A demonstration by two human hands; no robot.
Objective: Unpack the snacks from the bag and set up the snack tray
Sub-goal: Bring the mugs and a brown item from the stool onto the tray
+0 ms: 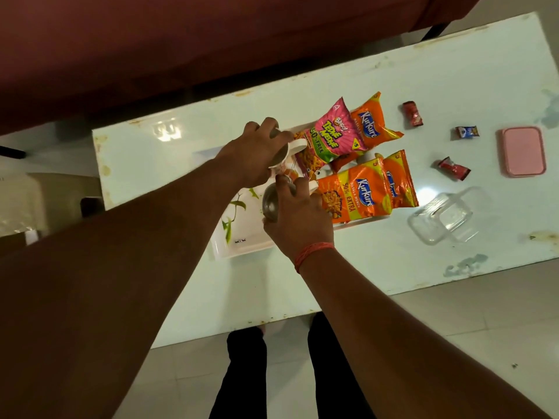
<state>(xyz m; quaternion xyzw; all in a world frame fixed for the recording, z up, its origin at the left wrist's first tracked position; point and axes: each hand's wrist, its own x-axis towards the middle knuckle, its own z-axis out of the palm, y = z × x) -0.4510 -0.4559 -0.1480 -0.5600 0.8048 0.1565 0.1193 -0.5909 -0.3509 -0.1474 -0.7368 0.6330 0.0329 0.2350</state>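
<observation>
Right hand (298,219) beside "Kurkure 50% EXTRA" packet (354,193).

Both bare arms reach forward, forearms nearly parallel. The left hand (255,149) is farther out, its fingers curled round a white cup (284,154). The right hand (298,216), an orange thread band (313,254) at its wrist, grips a steel cup (270,204).

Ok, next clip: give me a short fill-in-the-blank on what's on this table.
1. The left hand holds a white ____.
2. The pink Tedhe Medhe packet partly overlaps an ____ Kurkure packet.
3. The pink lid lies on the table, not on the ____ plastic container.
4. The right hand holds a small ____ cup.

Missing words: cup; orange; clear; steel
</observation>
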